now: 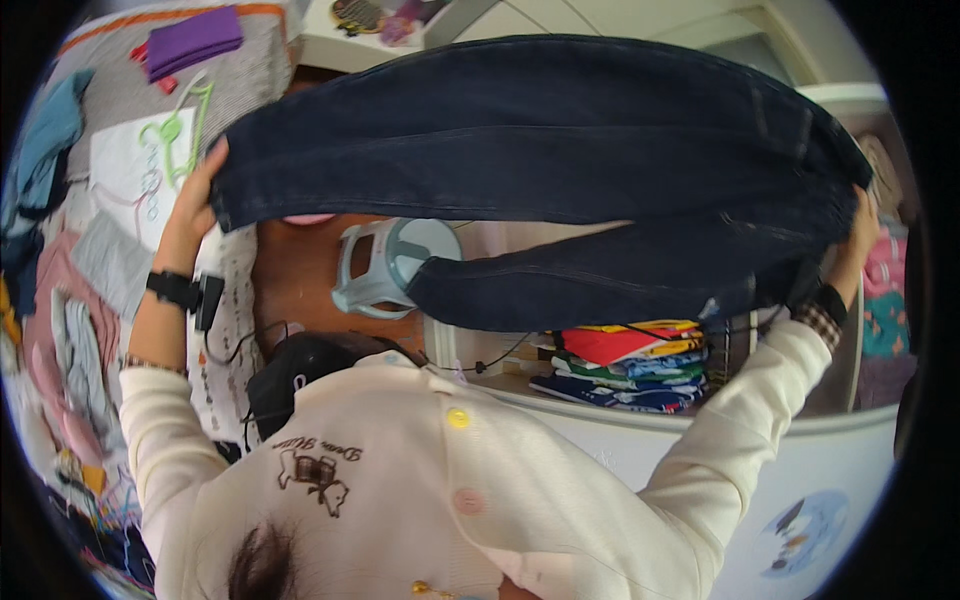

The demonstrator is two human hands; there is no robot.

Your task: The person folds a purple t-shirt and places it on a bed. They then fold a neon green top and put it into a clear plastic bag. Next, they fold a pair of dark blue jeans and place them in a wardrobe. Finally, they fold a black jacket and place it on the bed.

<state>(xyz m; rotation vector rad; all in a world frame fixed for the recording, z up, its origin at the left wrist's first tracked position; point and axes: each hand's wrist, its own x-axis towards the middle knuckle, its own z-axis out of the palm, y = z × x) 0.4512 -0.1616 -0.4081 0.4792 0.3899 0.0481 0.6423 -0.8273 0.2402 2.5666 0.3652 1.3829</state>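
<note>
A pair of dark blue jeans (pixel 560 140) is stretched sideways in the air between my two hands. My left hand (pixel 200 195) is closed on the hem of one leg. At the far right, my right hand (pixel 858 225) grips the waistband end, its fingers partly hidden by the cloth. The other leg (pixel 540 285) hangs lower, its hem end in front of a light blue and white stool (pixel 385 265). Beneath the jeans, folded colourful clothes (pixel 630 365) stand stacked in an open drawer (pixel 500 385).
On the left, a bed (pixel 225 350) bears loose clothes (pixel 80 340), a purple folded cloth (pixel 195 43) and a green hanger (pixel 172 130). More folded clothes (pixel 885 300) fill a compartment at the right. A black bag-like object (pixel 305 375) lies near my body. Wooden floor (pixel 290 275) shows between bed and drawer.
</note>
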